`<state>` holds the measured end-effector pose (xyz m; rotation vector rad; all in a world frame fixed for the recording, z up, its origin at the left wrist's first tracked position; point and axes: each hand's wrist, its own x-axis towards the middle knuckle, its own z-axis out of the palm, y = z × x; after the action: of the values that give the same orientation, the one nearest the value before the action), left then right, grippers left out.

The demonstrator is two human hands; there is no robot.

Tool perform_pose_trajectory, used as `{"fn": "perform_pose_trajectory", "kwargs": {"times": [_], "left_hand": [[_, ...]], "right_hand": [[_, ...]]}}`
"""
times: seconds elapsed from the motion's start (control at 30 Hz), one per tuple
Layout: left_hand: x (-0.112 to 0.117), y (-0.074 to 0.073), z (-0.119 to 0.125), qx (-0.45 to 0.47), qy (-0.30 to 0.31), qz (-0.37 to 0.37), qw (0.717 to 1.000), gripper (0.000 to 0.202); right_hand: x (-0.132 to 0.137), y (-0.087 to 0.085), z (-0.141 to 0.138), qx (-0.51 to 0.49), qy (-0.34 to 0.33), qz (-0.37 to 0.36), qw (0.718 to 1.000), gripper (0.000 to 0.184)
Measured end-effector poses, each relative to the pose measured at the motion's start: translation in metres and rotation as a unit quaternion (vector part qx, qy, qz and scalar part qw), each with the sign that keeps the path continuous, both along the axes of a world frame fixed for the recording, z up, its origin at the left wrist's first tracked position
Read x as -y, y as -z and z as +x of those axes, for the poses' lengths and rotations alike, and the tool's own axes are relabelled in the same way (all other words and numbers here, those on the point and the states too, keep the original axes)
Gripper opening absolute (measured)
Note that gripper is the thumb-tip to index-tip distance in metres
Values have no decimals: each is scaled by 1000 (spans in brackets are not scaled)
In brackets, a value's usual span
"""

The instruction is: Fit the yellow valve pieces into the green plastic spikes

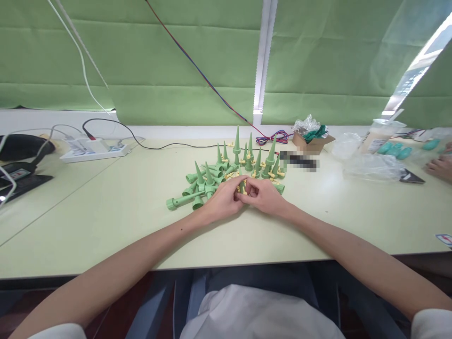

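Head view, the only one on record. A heap of green plastic cone-shaped spikes lies on the pale green table. Some spikes stand upright at the heap's far side, and others lie flat at its left. Small cream-yellow fittings are scattered among them.

The left hand and right hand meet at the near edge of the heap, knuckles almost touching. Both have their fingertips closed on a small cream-yellow plastic piece. A green part seems to sit with it, but the fingers hide the join. Neither hand is slack, and both wrists rest on the table.

Judgement: the work in hand is fitting a cream-yellow piece to a green spike, at the point of seating. The next move calls for a steady fingertip pinch and a straight push, as the piece is small and mostly covered.

Well left of the heap lies a white power strip. Just right of it and behind stands an open brown cardboard box. Further right are clear plastic bags. Another person's hand rests far right of the heap.
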<state>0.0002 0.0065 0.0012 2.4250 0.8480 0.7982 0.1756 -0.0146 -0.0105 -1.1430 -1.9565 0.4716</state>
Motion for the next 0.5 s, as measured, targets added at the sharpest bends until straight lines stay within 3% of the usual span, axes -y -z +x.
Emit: {"fn": "perform_pose_trajectory", "kwargs": {"times": [0.33,0.5], "left_hand": [[0,1,0,-8,-16,13,1000,53],[0,-2,0,-17,4,33,999,28]], "right_hand": [[0,2,-1,12,11,28,999,36],[0,2,-1,16,11,31,999,35]]}}
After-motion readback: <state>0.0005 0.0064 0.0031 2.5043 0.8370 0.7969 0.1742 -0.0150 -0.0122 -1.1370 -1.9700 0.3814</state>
